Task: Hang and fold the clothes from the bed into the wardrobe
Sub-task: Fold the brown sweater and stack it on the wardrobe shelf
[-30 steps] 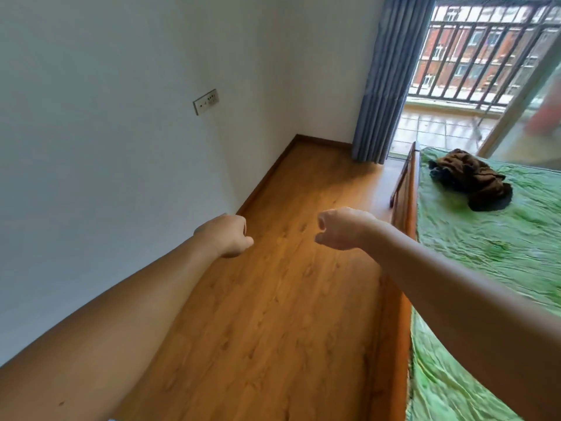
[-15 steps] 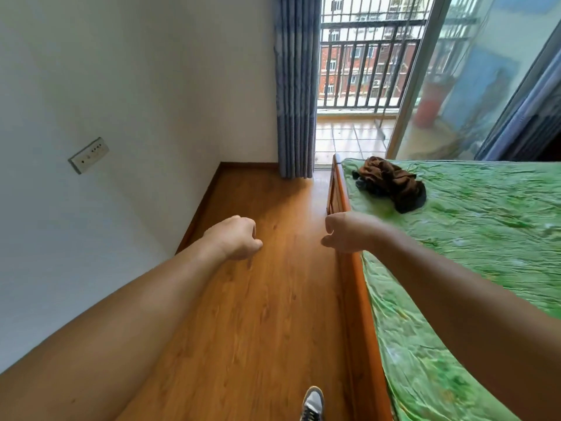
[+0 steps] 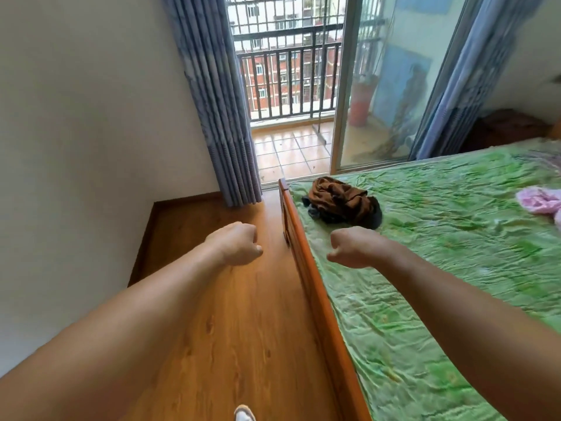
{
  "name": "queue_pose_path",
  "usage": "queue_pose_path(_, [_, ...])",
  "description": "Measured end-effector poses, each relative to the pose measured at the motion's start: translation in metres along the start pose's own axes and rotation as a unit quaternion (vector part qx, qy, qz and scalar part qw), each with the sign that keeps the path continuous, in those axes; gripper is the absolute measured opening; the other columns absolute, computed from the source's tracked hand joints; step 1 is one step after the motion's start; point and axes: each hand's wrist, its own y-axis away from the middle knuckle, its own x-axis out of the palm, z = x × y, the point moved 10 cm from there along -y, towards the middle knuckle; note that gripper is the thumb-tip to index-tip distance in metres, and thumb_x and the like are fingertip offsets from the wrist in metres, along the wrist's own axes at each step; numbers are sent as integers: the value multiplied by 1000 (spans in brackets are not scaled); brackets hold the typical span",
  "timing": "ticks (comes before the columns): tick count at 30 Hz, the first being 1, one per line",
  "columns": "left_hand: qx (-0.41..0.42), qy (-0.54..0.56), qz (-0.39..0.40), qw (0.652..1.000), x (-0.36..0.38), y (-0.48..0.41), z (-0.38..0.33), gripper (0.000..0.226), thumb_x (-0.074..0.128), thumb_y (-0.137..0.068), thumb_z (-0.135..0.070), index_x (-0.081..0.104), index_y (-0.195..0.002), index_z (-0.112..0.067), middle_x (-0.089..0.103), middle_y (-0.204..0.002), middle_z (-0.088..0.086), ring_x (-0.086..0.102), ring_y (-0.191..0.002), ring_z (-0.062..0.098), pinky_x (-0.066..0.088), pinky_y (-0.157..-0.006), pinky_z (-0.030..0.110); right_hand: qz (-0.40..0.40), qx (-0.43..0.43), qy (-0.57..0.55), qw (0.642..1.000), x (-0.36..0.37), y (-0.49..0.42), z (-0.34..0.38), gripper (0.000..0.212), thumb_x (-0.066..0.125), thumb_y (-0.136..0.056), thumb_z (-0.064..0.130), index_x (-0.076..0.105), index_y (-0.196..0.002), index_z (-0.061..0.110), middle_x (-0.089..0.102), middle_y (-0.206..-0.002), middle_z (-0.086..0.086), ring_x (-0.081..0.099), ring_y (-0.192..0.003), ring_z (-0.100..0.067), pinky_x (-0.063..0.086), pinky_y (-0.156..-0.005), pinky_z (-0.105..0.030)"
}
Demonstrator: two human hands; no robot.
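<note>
A crumpled brown and dark garment [image 3: 343, 202] lies near the far left corner of the bed [image 3: 440, 268], which has a green cover and a wooden frame. A pink garment [image 3: 540, 202] lies at the right edge of the view. My left hand [image 3: 235, 247] is stretched out over the wooden floor, fingers curled and holding nothing. My right hand [image 3: 353, 247] hovers over the bed's left side just short of the brown garment, also curled into a fist and holding nothing. No wardrobe is in view.
A white wall [image 3: 91, 147] runs along the left of a narrow strip of wooden floor [image 3: 236, 329]. Blue curtains [image 3: 218, 117] flank a sliding glass door [image 3: 379, 86] to a tiled balcony with railings. A shoe [image 3: 244, 414] shows at the bottom edge.
The view has swung to the right and moved closer to the bed. More of the bed and the pink garment have come into sight. Both hands stay curled and held out in front.
</note>
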Motion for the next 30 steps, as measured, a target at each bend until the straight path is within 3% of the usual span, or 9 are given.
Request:
queue_pose_path(2, [33, -1, 0, 999, 0, -45, -10, 15, 64, -93, -38, 63, -99, -25, 62, -91, -7, 62, -79, 9, 56, -63, 24, 16, 26, -6, 1000, -1, -30, -20, 32, 57, -88, 48, 47, -77, 20, 52, -78, 4, 56, -81, -23, 51, -71, -33])
queue_pose_path(6, [108, -5, 8, 994, 2, -141, -19, 12, 61, -92, -41, 59, -98, -31, 58, -95, -12, 60, -88, 12, 59, -80, 33, 18, 76, -20, 997, -16, -100, -48, 33, 56, -89, 49, 47, -75, 21, 52, -76, 5, 56, -78, -22, 45, -66, -31])
queue_pose_path(8, [141, -11, 14, 990, 0, -191, -15, 11, 59, -91, -43, 56, -98, -36, 52, -95, -12, 55, -90, 13, 55, -80, 31, 13, 96, -28, 995, -25, -139, -54, 28, 56, -88, 48, 52, -80, 22, 55, -78, 4, 57, -77, -20, 47, -66, -33])
queue_pose_path(12, [159, -33, 53, 985, 0, -283, 5, 28, 56, -89, -45, 60, -111, -29, 52, -95, -11, 55, -92, 16, 52, -74, 33, 22, 137, -50, 989, -45, -208, -62, 23, 55, -88, 46, 57, -89, 24, 55, -83, 4, 55, -77, -18, 45, -64, -33])
queue_pose_path(17, [197, -65, 93, 974, 3, -376, 2, 32, 55, -90, -41, 62, -116, -24, 60, -113, -1, 62, -99, 22, 58, -83, 41, 26, 198, -78, 977, -55, -269, -88, 26, 55, -87, 49, 56, -99, 26, 54, -87, 3, 57, -86, -24, 45, -68, -35])
queue_pose_path(25, [280, -109, 142, 943, 38, -500, -63, 37, 56, -90, -35, 58, -124, -21, 60, -117, 1, 60, -101, 23, 56, -79, 37, 73, 280, -105, 952, -34, -338, -176, 29, 53, -85, 46, 55, -106, 26, 58, -104, -1, 57, -94, -26, 54, -85, -41])
queue_pose_path(30, [311, -135, 158, 927, 75, -567, -104, 34, 55, -92, -34, 57, -123, -20, 55, -109, 3, 58, -90, 24, 50, -61, 32, 78, 301, -123, 942, -16, -394, -230, 33, 51, -87, 43, 55, -115, 26, 60, -118, -4, 59, -103, -29, 53, -88, -42])
